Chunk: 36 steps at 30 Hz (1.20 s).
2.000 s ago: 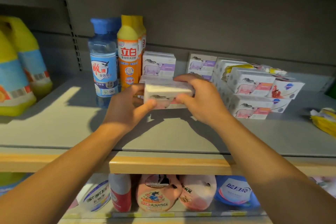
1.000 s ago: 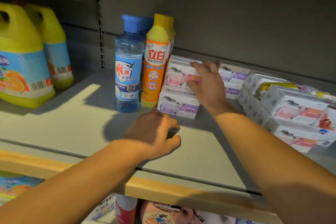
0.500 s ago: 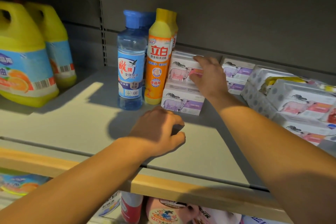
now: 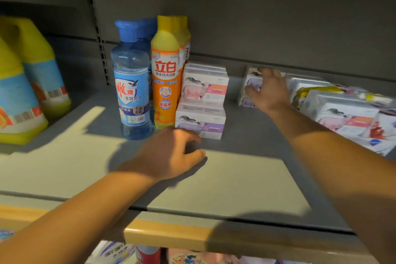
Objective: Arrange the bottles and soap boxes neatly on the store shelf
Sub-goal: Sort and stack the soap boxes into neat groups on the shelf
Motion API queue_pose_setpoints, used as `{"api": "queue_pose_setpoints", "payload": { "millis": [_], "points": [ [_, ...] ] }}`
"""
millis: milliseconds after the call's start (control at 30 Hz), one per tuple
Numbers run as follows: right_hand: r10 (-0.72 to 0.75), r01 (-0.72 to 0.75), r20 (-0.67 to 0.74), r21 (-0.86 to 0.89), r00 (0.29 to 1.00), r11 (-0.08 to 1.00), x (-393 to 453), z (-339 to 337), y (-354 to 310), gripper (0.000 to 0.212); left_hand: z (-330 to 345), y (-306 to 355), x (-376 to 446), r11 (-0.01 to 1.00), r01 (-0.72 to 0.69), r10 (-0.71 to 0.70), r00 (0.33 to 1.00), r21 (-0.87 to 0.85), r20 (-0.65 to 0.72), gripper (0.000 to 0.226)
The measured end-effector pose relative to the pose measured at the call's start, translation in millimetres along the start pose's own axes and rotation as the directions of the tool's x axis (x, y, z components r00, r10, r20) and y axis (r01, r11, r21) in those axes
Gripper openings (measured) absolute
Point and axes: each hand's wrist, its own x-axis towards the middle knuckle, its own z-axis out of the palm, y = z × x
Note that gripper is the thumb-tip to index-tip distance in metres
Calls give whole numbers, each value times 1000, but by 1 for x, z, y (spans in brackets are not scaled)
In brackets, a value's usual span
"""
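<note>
Shelf [image 4: 64, 169], mid-sort. At centre we count a blue bottle [image 4: 131, 83] and an orange bottle [image 4: 166, 75] upright side by side, with a two-box stack [image 4: 202, 100] squared against the orange one: done, we judge. Our right hand [image 4: 267, 90], centre right, closes over a purple box [image 4: 249, 83]. Our left hand [image 4: 171, 156], lower centre, rests loosely curled, grasping nothing. Remaining: the jumbled boxes [image 4: 342, 111] at right.

"立白" on the orange bottle [image 4: 165, 83]; "雕牌", probably "全效加浓", on the blue bottle [image 4: 131, 90].
</note>
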Motion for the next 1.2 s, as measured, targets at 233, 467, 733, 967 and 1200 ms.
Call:
{"api": "queue_pose_setpoints", "payload": {
  "millis": [233,467,733,967,1200],
  "points": [
    [-27,63,111,-341,993,938,44,9,13,68,9,-6,6,999,-34,31,996,-34,-78,24],
    [-6,45,89,-452,996,891,61,10,16,62,10,-8,8,995,37,-51,988,-94,-147,25],
    [-89,82,-4,-348,996,934,38,1,9,48,11,-9,8,992,37,-57,985,-124,-160,24],
    [-244,229,-66,-175,968,958,-15,-45,-23,47,9,-7,6,981,45,-81,979,-190,-188,16],
    [-318,317,39,12,947,948,-105,-78,-67,49,-6,2,-2,909,-37,-83,960,-416,-267,37]
  ]
}}
